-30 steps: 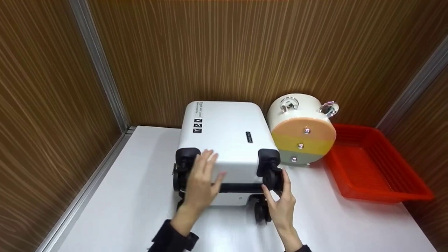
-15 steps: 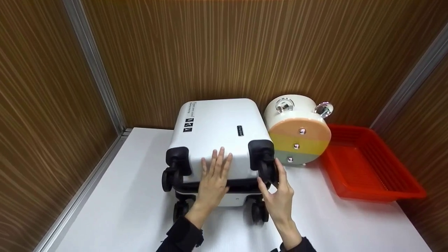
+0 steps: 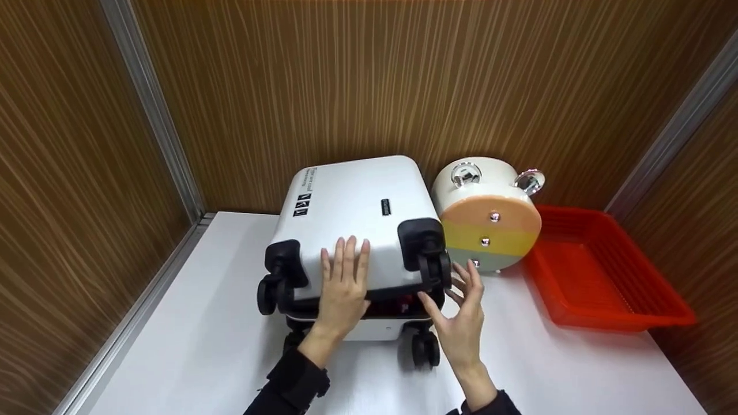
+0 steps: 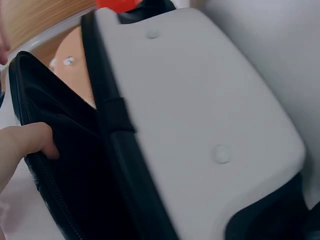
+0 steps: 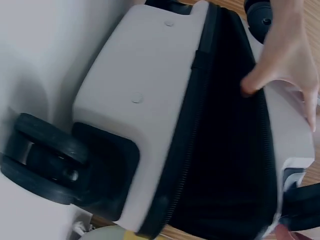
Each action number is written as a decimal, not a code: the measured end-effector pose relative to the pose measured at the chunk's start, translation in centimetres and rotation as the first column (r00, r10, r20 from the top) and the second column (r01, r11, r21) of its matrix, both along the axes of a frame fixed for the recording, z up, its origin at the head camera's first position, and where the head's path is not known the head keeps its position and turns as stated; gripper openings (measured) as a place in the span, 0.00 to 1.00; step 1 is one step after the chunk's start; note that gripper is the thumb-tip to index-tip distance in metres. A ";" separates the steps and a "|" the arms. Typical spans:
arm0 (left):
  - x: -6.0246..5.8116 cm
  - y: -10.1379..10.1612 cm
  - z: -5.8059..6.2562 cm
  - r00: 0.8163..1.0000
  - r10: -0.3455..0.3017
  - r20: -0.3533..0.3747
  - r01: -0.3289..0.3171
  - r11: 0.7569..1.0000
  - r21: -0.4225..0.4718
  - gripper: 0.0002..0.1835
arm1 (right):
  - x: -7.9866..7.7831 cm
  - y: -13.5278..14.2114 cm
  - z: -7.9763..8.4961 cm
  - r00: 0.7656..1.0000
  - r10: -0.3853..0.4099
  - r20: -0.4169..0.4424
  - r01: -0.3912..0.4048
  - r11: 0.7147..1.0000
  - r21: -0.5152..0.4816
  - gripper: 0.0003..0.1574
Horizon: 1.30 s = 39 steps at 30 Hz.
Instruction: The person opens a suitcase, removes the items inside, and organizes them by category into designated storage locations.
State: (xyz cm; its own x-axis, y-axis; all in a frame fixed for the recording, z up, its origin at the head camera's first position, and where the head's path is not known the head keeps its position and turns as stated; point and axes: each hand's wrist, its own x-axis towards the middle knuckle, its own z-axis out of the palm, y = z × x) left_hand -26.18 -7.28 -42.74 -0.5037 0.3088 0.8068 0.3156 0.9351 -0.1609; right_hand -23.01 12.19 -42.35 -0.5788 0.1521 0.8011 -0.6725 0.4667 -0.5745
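Observation:
A white suitcase [image 3: 346, 202] with black corner guards and wheels lies flat on the table, its lid raised along the near side. My left hand [image 3: 341, 297] grips the lid's edge: the fingers lie on the white shell while the thumb [image 4: 37, 137] hooks inside the zipper rim. A dark gap [image 5: 225, 140] shows between the two halves, wider toward the right. My right hand [image 3: 463, 323] is spread beside the lid's right wheel [image 3: 433, 268], thumb close to the raised edge and fingers just right of the wheel.
A round cream cabinet [image 3: 490, 230] with orange, yellow and green drawers and shiny ears stands right of the suitcase. Farther right sits a red plastic tray [image 3: 651, 319]. Wood-grain panels [image 3: 346, 75] enclose the white table [image 3: 190, 323] at the back and sides.
My left hand has come onto the suitcase's near side and taken hold of the lid's edge. The lid has risen, more on the right, opening a gap. My right hand stays by the wheel.

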 end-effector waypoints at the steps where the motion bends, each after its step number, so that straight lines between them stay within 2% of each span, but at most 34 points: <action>1: 0.1 -0.1 0.2 1.000 0.003 0.003 -0.003 1.000 0.016 0.70 | -0.1 0.1 -0.4 1.000 0.008 -0.009 -0.008 1.000 -0.010 0.56; 4: 0.2 -0.6 1.1 1.000 0.007 0.010 -0.007 0.996 0.090 0.67 | -0.5 0.3 -2.1 1.000 0.013 -0.011 -0.013 1.000 0.015 0.52; 6: 0.3 -1.1 1.6 1.000 -0.007 0.007 0.006 0.986 0.164 0.63 | -1.0 0.5 -3.6 1.000 -0.001 0.005 0.001 0.996 0.094 0.44; 8: 0.3 -1.7 2.2 1.000 -0.024 -0.003 0.024 0.969 0.247 0.61 | -1.4 0.7 -5.1 1.000 -0.006 0.026 0.000 0.979 0.204 0.35; 11: 0.3 -3.0 3.1 0.999 -0.045 -0.026 0.051 0.927 0.373 0.60 | -1.9 0.8 -7.1 0.999 0.001 0.054 -0.020 0.932 0.362 0.24; 14: 0.4 -4.7 3.7 0.997 -0.052 -0.049 0.070 0.879 0.473 0.62 | -2.2 0.7 -8.0 0.997 0.016 0.074 -0.047 0.898 0.438 0.17; 18: 0.9 -7.4 4.1 0.999 -0.032 -0.044 0.051 0.827 0.560 0.65 | -2.6 0.4 -8.0 0.995 0.028 0.096 -0.069 0.892 0.446 0.10; 22: 1.8 -9.9 3.9 1.000 -0.005 -0.012 0.012 0.762 0.647 0.67 | -2.9 0.1 -7.9 0.997 0.003 0.083 -0.041 0.886 0.461 0.07; 25: 2.3 -11.7 3.7 1.000 -0.017 -0.024 0.029 0.701 0.713 0.64 | -3.0 0.1 -7.8 0.999 -0.007 0.053 -0.019 0.883 0.469 0.08; 28: 2.5 -13.5 3.3 0.996 -0.018 -0.083 0.076 0.627 0.775 0.61 | -3.1 0.0 -7.7 0.999 0.002 0.035 -0.018 0.886 0.464 0.08; 30: 2.4 -14.5 3.0 0.993 0.008 -0.121 0.094 0.581 0.809 0.58 | -3.0 0.0 -7.7 0.999 -0.002 0.034 -0.013 0.888 0.460 0.08; 33: 2.4 -15.9 2.5 0.992 0.042 -0.120 0.083 0.502 0.861 0.59 | -2.9 0.1 -7.6 0.999 -0.019 0.042 -0.002 0.892 0.453 0.08; 35: 2.7 -16.5 2.4 0.995 0.045 -0.093 0.064 0.431 0.900 0.59 | -2.8 0.1 -7.5 0.998 -0.030 0.047 0.005 0.894 0.448 0.07; 36: 2.9 -16.8 2.5 0.996 0.034 -0.088 0.068 0.384 0.921 0.58 | -2.8 0.1 -7.5 0.998 -0.032 0.050 0.006 0.895 0.445 0.07; 38: 3.3 -17.4 2.5 0.997 0.023 -0.069 0.059 0.306 0.950 0.57 | -2.8 0.1 -7.5 0.998 -0.038 0.056 0.009 0.896 0.443 0.07; 39: 3.4 -17.7 2.4 0.998 0.018 -0.065 0.058 0.274 0.960 0.56 | -2.7 0.1 -7.5 0.997 -0.041 0.058 0.011 0.897 0.442 0.07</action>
